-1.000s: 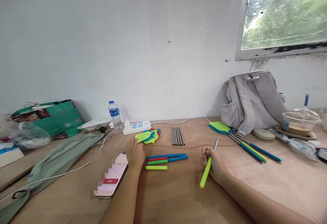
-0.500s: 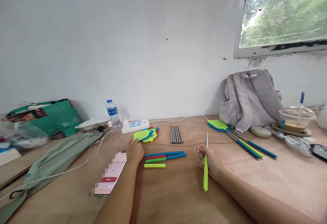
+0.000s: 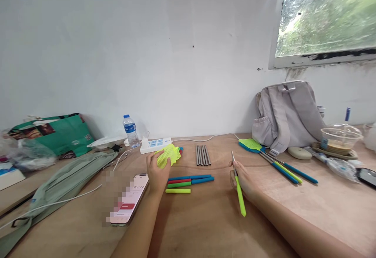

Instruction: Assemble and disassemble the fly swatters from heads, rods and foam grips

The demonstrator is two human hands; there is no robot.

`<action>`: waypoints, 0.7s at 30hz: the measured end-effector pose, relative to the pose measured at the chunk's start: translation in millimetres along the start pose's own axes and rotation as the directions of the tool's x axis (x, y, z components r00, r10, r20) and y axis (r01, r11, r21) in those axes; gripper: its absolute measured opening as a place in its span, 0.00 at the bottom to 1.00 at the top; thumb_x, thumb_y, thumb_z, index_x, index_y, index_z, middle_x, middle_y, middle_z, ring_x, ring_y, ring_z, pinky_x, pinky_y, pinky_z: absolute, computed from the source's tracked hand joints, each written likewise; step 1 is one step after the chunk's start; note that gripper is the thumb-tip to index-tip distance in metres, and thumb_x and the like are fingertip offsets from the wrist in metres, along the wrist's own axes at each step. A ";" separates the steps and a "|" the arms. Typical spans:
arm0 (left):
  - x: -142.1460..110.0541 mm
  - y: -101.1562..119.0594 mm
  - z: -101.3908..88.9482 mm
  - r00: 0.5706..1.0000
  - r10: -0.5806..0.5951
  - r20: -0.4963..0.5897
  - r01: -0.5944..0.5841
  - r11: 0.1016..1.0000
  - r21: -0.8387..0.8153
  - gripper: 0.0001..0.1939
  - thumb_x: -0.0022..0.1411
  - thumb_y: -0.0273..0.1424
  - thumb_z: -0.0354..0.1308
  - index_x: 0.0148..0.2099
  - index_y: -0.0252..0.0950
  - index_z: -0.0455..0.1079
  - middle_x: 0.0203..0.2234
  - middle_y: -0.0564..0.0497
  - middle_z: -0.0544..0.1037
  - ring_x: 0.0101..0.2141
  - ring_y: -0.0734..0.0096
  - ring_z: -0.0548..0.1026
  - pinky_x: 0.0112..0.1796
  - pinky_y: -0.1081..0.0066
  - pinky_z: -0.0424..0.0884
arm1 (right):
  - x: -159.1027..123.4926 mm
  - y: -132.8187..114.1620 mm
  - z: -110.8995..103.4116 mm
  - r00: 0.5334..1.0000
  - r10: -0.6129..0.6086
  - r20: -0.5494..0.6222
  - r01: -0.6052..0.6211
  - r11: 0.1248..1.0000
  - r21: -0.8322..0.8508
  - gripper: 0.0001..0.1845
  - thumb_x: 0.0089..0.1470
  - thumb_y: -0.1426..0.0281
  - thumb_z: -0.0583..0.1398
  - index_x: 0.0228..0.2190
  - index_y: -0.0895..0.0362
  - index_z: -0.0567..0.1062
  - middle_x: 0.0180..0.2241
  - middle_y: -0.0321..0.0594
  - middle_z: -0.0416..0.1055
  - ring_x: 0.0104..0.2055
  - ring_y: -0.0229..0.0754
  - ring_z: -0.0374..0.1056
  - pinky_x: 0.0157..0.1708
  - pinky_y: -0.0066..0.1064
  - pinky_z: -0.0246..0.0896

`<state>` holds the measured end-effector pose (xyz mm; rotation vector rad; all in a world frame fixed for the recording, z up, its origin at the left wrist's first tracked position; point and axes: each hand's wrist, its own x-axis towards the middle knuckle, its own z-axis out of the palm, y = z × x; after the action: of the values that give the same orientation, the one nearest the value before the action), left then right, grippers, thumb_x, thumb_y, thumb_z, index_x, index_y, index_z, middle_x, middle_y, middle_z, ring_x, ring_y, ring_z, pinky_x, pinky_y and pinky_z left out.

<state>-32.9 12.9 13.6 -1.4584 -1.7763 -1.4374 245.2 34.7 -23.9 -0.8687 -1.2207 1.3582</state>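
My left hand grips a yellow-green fly swatter head between thumb and fingers, just above the table. Behind it, red and blue edges of other swatter heads show; the rest of that pile is hidden. In my right hand is a fly swatter handle, a yellow-green grip on a metal rod pointing up and away from me. Between my hands lie several coloured grips in blue, red, green and yellow-green. Beyond these is a row of metal rods.
Assembled fly swatters lie to the right, before a grey backpack. A phone rests by my left forearm. A power strip and water bottle stand at the back. At far right is a plastic cup.
My left hand has lifted the yellow-green swatter head from the pile towards me. In my right hand the handle has tilted, its lower end swinging to the right.
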 end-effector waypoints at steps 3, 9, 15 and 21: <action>-12.4 25.6 -1.4 0.939 -0.344 0.023 0.313 0.821 -0.478 0.18 0.47 0.33 0.63 0.41 0.37 0.64 0.40 0.49 0.66 0.44 0.65 0.69 0.45 0.66 0.66 | 0.9 -17.1 -9.2 0.997 -0.074 0.039 0.071 0.995 0.068 0.20 0.51 0.49 0.50 0.34 0.52 0.61 0.14 0.23 0.51 0.11 0.31 0.50 0.12 0.22 0.45; -38.9 68.1 -2.1 0.698 -0.463 0.546 0.676 0.177 -0.715 0.25 0.39 0.31 0.68 0.39 0.40 0.59 0.33 0.54 0.72 0.31 0.69 0.74 0.28 0.72 0.72 | -7.5 -44.3 -19.0 0.952 -0.280 0.127 0.303 0.921 -0.245 0.18 0.56 0.54 0.48 0.37 0.53 0.68 0.19 0.28 0.53 0.15 0.31 0.50 0.14 0.24 0.46; -45.5 73.7 -11.1 0.511 -0.347 0.787 0.806 -0.126 -0.579 0.34 0.36 0.26 0.70 0.47 0.41 0.62 0.34 0.51 0.76 0.33 0.63 0.76 0.29 0.69 0.74 | -26.4 -45.7 -9.7 0.818 -0.387 0.425 0.565 0.404 -0.719 0.16 0.59 0.63 0.47 0.45 0.51 0.68 0.32 0.40 0.71 0.35 0.42 0.68 0.34 0.31 0.62; -47.3 72.3 -11.9 0.412 -0.286 0.865 0.862 -0.184 -0.472 0.26 0.37 0.26 0.69 0.41 0.34 0.67 0.26 0.50 0.77 0.32 0.59 0.77 0.28 0.68 0.74 | -30.8 -41.8 -6.5 0.773 -0.431 0.466 0.590 0.217 -0.777 0.17 0.60 0.66 0.44 0.45 0.51 0.68 0.38 0.42 0.73 0.37 0.42 0.70 0.34 0.31 0.64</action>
<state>45.4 -25.5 11.1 -1.3853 -2.0611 -3.6466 266.5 2.3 11.3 -0.9106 -2.2080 0.0578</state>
